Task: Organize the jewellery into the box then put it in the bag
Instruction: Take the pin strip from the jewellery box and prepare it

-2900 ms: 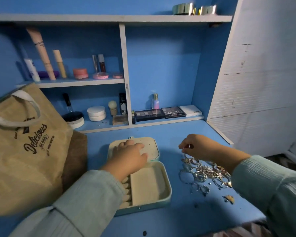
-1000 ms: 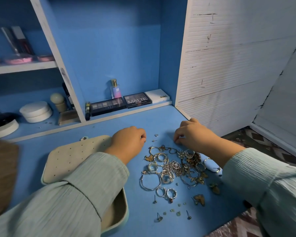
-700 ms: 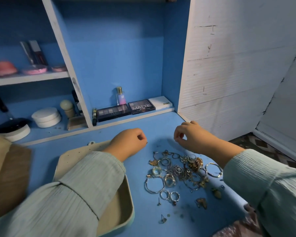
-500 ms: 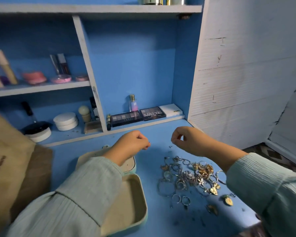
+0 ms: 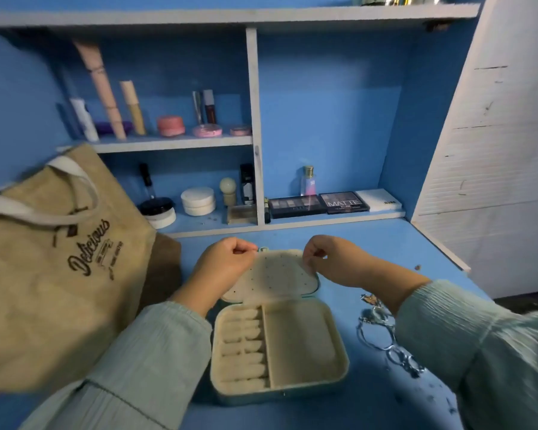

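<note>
An open cream jewellery box (image 5: 302, 336) with a teal shell lies on the blue desk, its perforated lid (image 5: 271, 274) flat behind the tray. My left hand (image 5: 222, 263) hovers over the lid's left far corner, fingertips pinched together on something too small to make out. My right hand (image 5: 333, 259) hovers over the lid's right far corner, also pinching a tiny piece. A pile of silver rings and hoops (image 5: 382, 333) lies on the desk right of the box, partly hidden by my right sleeve. The tan "Delicious" bag (image 5: 53, 268) stands at the left.
Blue shelves behind hold cosmetics: tubes (image 5: 106, 97), round jars (image 5: 198, 200), a perfume bottle (image 5: 308, 181) and eyeshadow palettes (image 5: 343, 201). A white slatted panel (image 5: 494, 150) closes the right side. Small loose bits (image 5: 429, 395) are scattered near the desk's front right.
Both hands lifted from the jewellery pile, each pinching something small, and moved left over the box lid. The view swung left, bringing the bag and whole box into sight.
</note>
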